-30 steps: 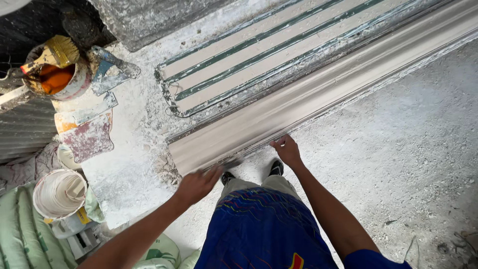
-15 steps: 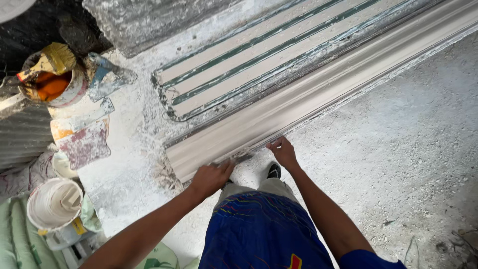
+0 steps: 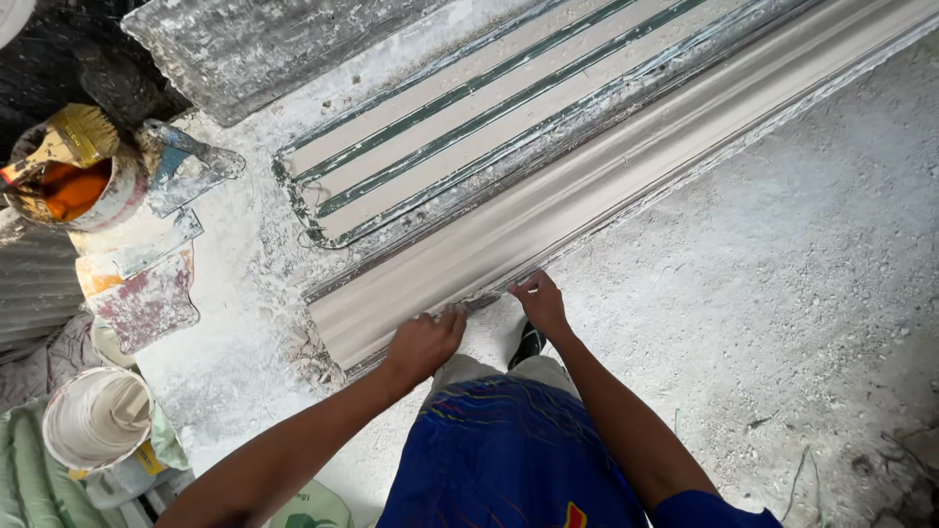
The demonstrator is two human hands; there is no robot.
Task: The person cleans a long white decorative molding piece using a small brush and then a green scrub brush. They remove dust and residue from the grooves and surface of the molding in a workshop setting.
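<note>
A long pale plaster cornice moulding (image 3: 587, 200) lies diagonally on the dusty floor, running from lower left to upper right. My left hand (image 3: 423, 342) grips its near edge close to the left end, fingers curled over the rim. My right hand (image 3: 538, 301) pinches the same near edge a little further right. Behind the cornice lies a long mould (image 3: 469, 117) with green and cream stripes, crusted with plaster. My blue shorts and dark shoes show below the hands.
At the left stand a bucket of orange liquid with a brush (image 3: 68, 176), plaster-caked trowels (image 3: 147, 293) and a white bucket (image 3: 93, 420). A grey corrugated sheet (image 3: 254, 44) lies at the top. Bare concrete floor (image 3: 782, 293) spreads to the right.
My left hand has moved up from the floor onto the cornice's near edge. My right hand stays on that edge. The view has shifted slightly.
</note>
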